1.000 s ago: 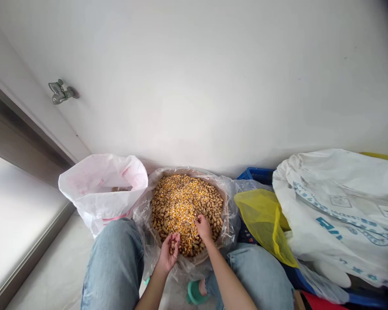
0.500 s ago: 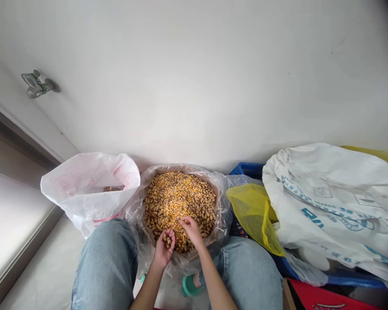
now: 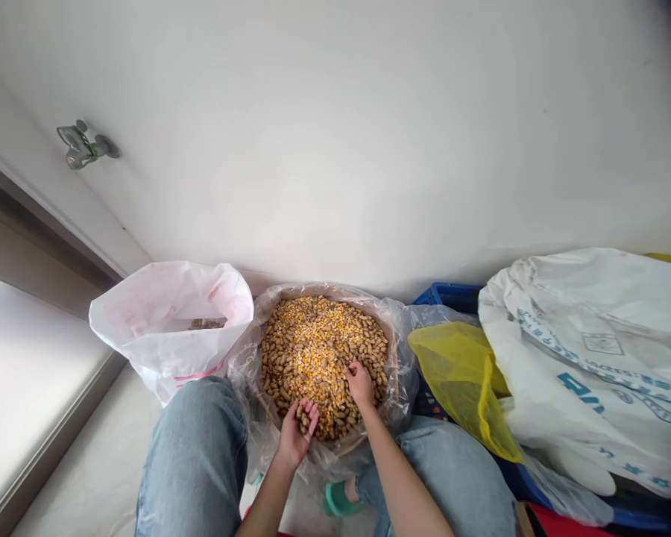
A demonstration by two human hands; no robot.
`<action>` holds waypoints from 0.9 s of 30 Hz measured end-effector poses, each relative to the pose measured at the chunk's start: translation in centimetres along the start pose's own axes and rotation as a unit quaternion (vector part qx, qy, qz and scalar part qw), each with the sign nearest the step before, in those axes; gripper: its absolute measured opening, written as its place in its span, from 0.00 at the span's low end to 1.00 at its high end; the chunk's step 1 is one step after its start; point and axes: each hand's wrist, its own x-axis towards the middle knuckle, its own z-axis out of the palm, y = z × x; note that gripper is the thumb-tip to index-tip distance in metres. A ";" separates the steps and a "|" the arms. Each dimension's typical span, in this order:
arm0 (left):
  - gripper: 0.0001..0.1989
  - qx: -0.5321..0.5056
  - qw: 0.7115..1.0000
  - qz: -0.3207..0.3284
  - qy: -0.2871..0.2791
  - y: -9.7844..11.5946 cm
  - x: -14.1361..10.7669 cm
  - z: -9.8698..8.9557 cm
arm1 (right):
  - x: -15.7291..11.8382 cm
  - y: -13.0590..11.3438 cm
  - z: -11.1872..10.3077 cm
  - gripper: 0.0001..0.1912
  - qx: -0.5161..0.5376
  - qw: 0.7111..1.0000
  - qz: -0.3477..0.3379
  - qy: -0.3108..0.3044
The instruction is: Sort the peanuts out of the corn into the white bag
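Observation:
In front of my knees stands a wide round container lined with a clear plastic bag (image 3: 405, 373). It is full of unshelled peanuts (image 3: 372, 339) mixed with yellow and white corn kernels (image 3: 313, 358). My left hand (image 3: 297, 432) is at the near edge, palm up, its fingers curled around several peanuts. Farther right, my right hand (image 3: 361, 384) reaches down to the surface of the mix. Its thumb and fingertips are pinched together at the peanuts; what lies between them is too small to make out.
An open white sack (image 3: 168, 335) with something brown inside stands at the left. To the right are a yellow mesh bag (image 3: 458, 365), a blue crate (image 3: 452, 296) and a large white printed sack (image 3: 593, 335). A wall (image 3: 335, 149) with a tap (image 3: 86, 145) rises behind.
My right hand has moved right and slightly up, away from my left hand, to the peanuts on the right side. My left hand still holds its peanuts. The whole view has shifted a little.

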 end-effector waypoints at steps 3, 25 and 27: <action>0.06 0.012 1.000 0.005 -0.001 0.0 -0.1 0.2 | -0.4 -0.3 -0.1 0.13 0.040 0.999 -0.012 0.014; 0.08 0.045 0.999 0.014 -0.015 -0.1 -0.5 0.0 | -4.2 -2.0 0.7 0.17 0.284 0.959 0.015 0.001; 0.07 0.039 0.999 0.009 -0.015 -0.2 -0.5 0.2 | -2.7 -1.6 0.9 0.16 0.221 0.975 0.013 0.006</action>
